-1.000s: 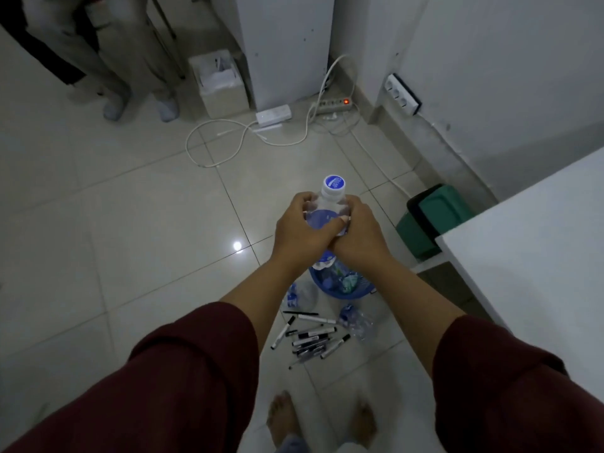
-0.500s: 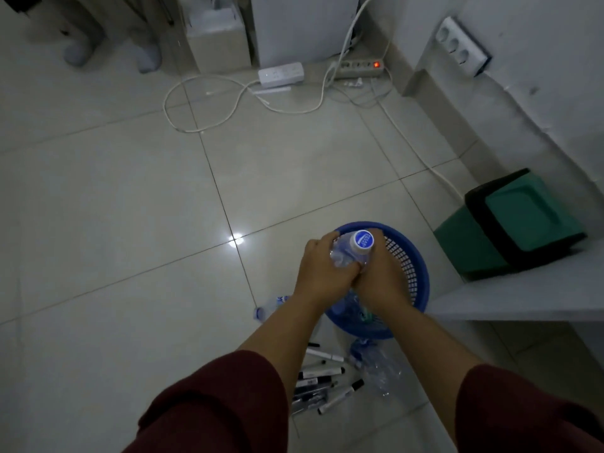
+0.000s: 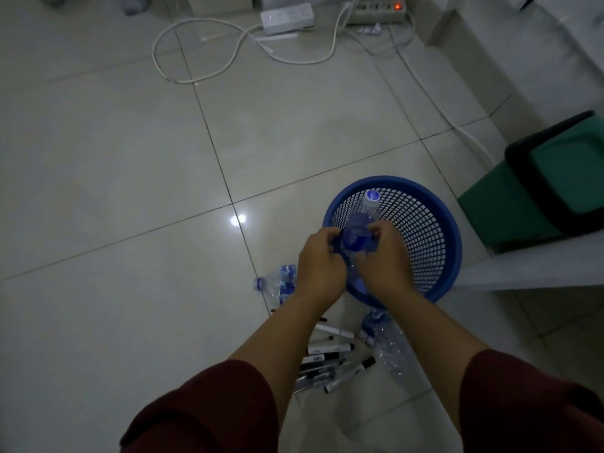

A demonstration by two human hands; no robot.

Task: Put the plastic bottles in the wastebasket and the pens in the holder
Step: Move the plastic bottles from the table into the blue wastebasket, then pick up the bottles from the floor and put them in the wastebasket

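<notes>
A clear plastic bottle (image 3: 361, 223) with a blue label and a blue-and-white cap sits between both my hands, over the mouth of the blue mesh wastebasket (image 3: 434, 223). My left hand (image 3: 322, 263) grips its left side and my right hand (image 3: 384, 256) its right side. Another clear bottle (image 3: 277, 282) lies on the tiles left of the basket. A crumpled one (image 3: 389, 344) lies in front of it. Several black-and-white pens (image 3: 330, 354) lie scattered between my forearms. No pen holder is in view.
A green bin with a black lid (image 3: 549, 184) lies tilted right of the basket, beside a white ledge (image 3: 529, 269). White cables (image 3: 228, 57) and two power strips (image 3: 287, 14) lie on the floor at the top.
My hands have lowered the bottle from chest height down over the wastebasket's mouth. The view has tilted down, so the basket looks larger and closer.
</notes>
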